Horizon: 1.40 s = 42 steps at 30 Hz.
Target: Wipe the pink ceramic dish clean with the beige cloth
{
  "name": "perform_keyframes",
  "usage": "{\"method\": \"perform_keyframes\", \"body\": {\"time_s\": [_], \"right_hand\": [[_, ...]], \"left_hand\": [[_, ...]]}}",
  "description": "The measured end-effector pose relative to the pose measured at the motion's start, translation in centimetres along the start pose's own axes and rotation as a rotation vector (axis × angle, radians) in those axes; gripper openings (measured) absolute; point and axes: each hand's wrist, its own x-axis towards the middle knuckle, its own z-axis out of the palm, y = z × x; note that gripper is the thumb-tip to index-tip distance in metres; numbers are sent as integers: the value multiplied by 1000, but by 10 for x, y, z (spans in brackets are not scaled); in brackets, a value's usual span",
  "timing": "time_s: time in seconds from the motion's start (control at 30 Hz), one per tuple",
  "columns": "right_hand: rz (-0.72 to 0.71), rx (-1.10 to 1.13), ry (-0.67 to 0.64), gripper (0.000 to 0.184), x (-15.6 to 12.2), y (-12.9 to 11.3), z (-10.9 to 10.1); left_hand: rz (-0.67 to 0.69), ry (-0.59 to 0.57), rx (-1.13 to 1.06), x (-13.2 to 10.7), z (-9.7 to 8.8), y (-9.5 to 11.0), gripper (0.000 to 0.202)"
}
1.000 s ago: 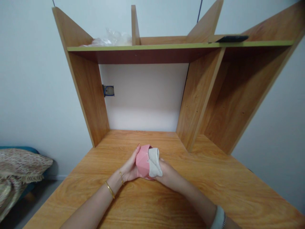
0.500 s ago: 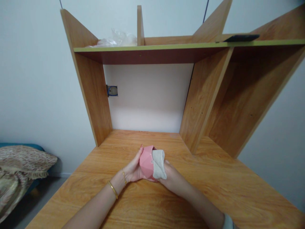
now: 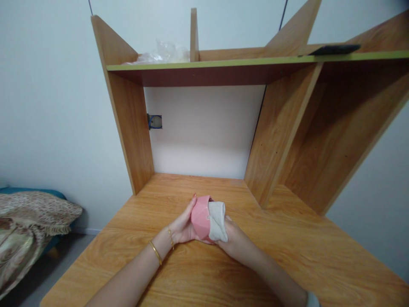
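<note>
A pink faceted cup-like object sits between both hands just above the wooden desk. My left hand cups its left side, fingers wrapped round it. My right hand presses a pale grey cloth against the object's right side and rim, fingers closed behind the cloth. Gold bracelets circle my left wrist.
A wooden hutch rises at the desk's back, with a side panel, a divider and an upper shelf. Crumpled clear plastic and a dark flat object lie on the shelf. A patterned blanket lies at left.
The view has shifted slightly, so everything sits a little further right in the frame. Both hands still hold the pink object and cloth in the same way.
</note>
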Motion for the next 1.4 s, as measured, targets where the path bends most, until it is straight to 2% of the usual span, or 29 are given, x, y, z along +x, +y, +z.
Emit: {"method": "perform_keyframes", "body": {"time_s": [0.37, 1.0, 1.23, 1.4], "right_hand": [[-5, 30, 4, 35, 0, -1, 0], [-8, 52, 11, 33, -1, 2, 2], [51, 49, 23, 30, -2, 3, 4], [92, 121, 19, 35, 0, 15, 7]], "left_hand": [[1, 2, 1, 0, -1, 0, 70], [-4, -2, -16, 2, -3, -1, 71], [-29, 4, -39, 6, -8, 0, 72], [-42, 30, 19, 11, -13, 2, 77]]}}
